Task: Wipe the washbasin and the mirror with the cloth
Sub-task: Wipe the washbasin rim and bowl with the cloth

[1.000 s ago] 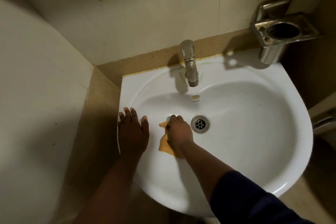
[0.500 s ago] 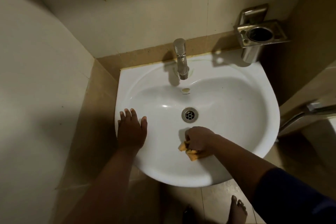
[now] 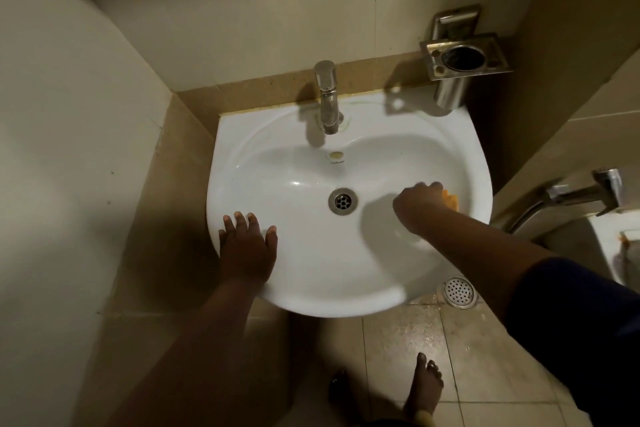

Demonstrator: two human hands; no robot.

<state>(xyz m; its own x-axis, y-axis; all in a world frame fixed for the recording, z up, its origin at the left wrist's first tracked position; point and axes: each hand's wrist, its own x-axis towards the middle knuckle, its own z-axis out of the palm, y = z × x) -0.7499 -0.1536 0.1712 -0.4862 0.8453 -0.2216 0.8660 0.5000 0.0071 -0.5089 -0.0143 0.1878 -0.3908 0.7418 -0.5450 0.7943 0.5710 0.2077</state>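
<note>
Washbasin [image 3: 311, 274], white and set against a tan-tiled corner, fills the middle of the head view; at its left rim the left hand [image 3: 246, 250] lies flat, fingers straight and spread, the grip apart and holding nothing, the forearm running down to the lower edge; behind the bowl a chrome tap [image 3: 327, 97] stands upright at the back edge, its spout over the basin, and below it the round metal drain [image 3: 343, 201] sits at the bottom of the bowl; right of the drain the right hand [image 3: 417, 201] reaches along the inner right wall of the bowl, its grip clamped on the orange cloth [image 3: 451, 199], which shows only as a small fold past the knuckles, pressed against the porcelain near the right rim; a dark blue sleeve [image 3: 575, 319] covers the upper arm; on the wall above the basin's right corner hangs a steel tumbler holder [image 3: 464, 57]; below, a perforated floor drain [image 3: 459, 292] lies in the wet beige floor tiles just beside the basin's edge, and a bare foot [image 3: 424, 388] stands on the floor; at far right a metal handle [image 3: 571, 196] juts out.
</note>
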